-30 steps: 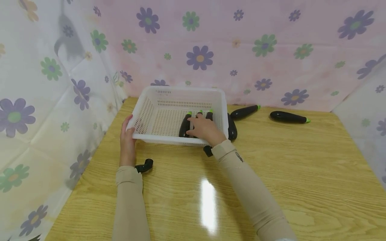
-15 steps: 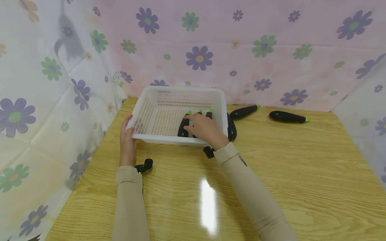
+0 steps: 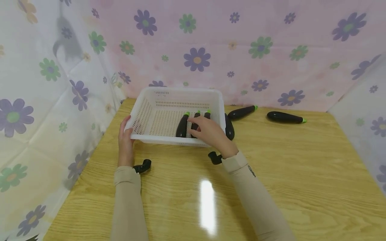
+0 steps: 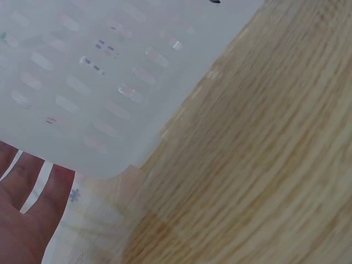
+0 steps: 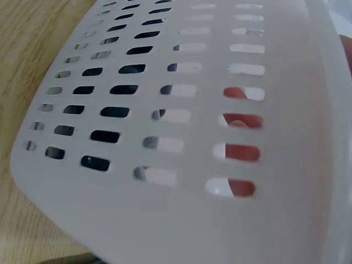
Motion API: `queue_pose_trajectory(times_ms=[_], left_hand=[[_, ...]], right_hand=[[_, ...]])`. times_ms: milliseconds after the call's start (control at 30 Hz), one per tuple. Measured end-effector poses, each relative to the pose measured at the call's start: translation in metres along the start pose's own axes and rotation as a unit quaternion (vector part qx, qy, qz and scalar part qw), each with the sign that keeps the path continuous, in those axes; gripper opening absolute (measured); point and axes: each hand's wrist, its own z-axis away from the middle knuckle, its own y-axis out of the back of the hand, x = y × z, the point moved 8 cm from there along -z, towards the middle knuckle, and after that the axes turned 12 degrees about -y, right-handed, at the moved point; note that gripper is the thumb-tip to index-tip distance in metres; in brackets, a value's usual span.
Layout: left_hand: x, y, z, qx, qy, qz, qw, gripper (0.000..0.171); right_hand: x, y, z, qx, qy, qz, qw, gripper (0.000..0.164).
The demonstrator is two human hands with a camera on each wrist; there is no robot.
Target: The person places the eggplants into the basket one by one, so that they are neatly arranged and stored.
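Note:
My left hand (image 3: pixel 125 145) grips the left end of a white slotted plastic basket (image 3: pixel 169 138). In the left wrist view its fingers (image 4: pixel 55 190) lie along the basket's rim. Inside the basket, towards its right side, three dark eggplants with green stem ends lie side by side: a left one (image 3: pixel 182 127), a middle one (image 3: pixel 195 126) and a right one (image 3: pixel 207 115). Over the middle and right ones hovers my right hand (image 3: pixel 212 134), thumb and forefinger apart, partly hiding both. The right wrist view mostly shows the basket's outer wall (image 5: pixel 192 220), with skin visible through some slots.
One eggplant (image 3: pixel 229 129) lies right against the basket's right side. Another eggplant (image 3: pixel 242 112) is just behind it, and a third eggplant (image 3: pixel 284 117) lies farther right. Floral cloth (image 3: pixel 197 33) hangs behind the wooden table (image 3: pixel 286 187) and at both sides.
My right hand has drawn back to the right and towards me, uncovering more of the left and middle eggplants. My left hand stays on the basket, and the eggplants keep their places.

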Motion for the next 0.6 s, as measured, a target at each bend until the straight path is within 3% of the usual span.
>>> queue_pose_trajectory(times_ms=[167, 433, 533, 600], left_hand=[[-0.011, 0.006, -0.001, 0.000, -0.007, -0.005, 1.0000, 0.043], [-0.054, 0.026, -0.012, 0.006, -0.032, -0.012, 0.9994, 0.041], [-0.055, 0.026, -0.014, 0.005, -0.036, -0.009, 0.9993, 0.041], [-0.041, 0.019, -0.011, 0.005, -0.028, -0.008, 0.9996, 0.041]], right_hand=[[0.006, 0.003, 0.009, 0.017, 0.006, -0.022, 1.000, 0.044], [0.020, 0.012, 0.019, 0.041, -0.012, -0.073, 0.996, 0.040], [0.025, 0.016, 0.022, 0.055, -0.008, -0.093, 0.994, 0.039], [0.028, 0.017, 0.023, 0.063, -0.003, -0.109, 0.992, 0.038]])
